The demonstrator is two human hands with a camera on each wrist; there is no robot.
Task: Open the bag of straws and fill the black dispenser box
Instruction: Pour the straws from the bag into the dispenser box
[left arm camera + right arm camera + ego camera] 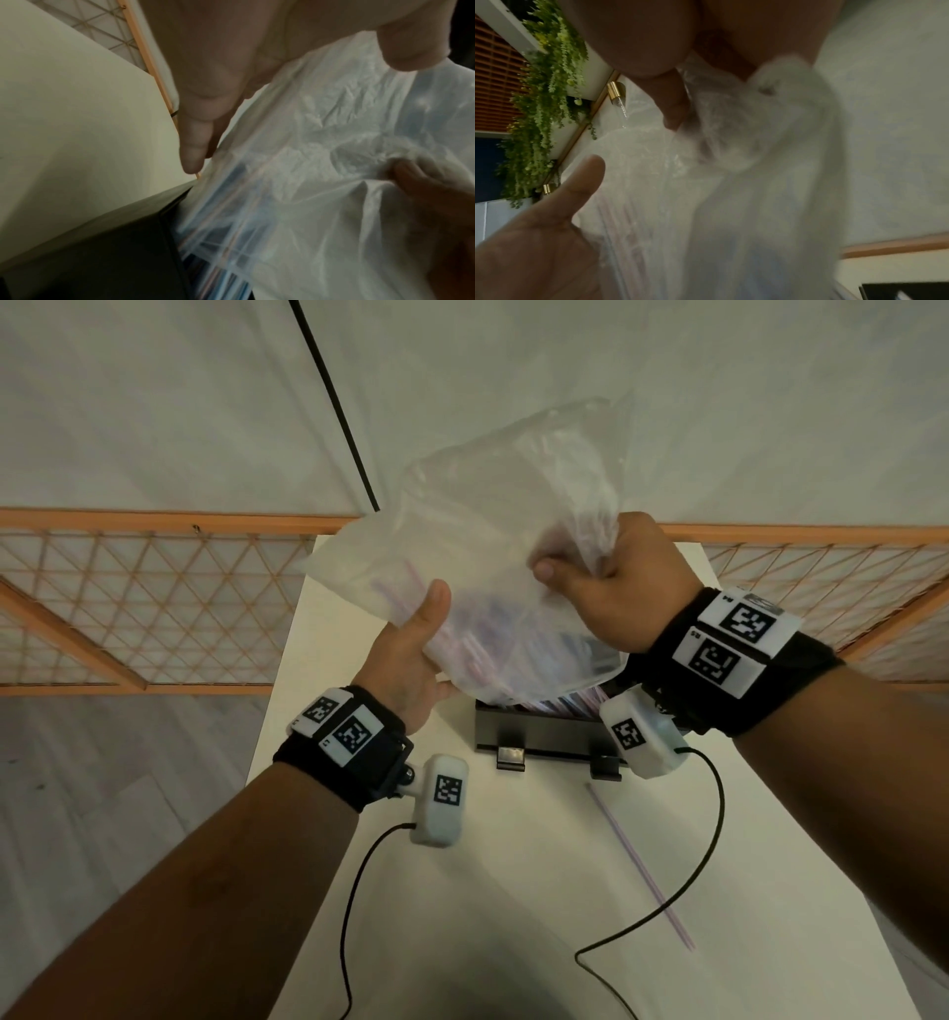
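Bag [493,567]: clear plastic, held tilted above the black dispenser box [534,729], its lower end at the box's top.
Straws [565,701]: striped, showing in the box.
Left hand [411,660]: cradles the bag's underside, thumb against it.
Right hand [616,588]: fist bunching the bag's upper end.
Nearby: one loose straw [642,865] on the white table [513,891]; orange lattice fence [154,588] behind.

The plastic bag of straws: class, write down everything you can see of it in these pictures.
The plastic bag is clear, thin and crinkled, and is held up tilted above the black dispenser box on the white table. Its lower end points into the box, where thin pink and blue straws show. The left hand holds its lower side and the right hand grips its bunched upper part.
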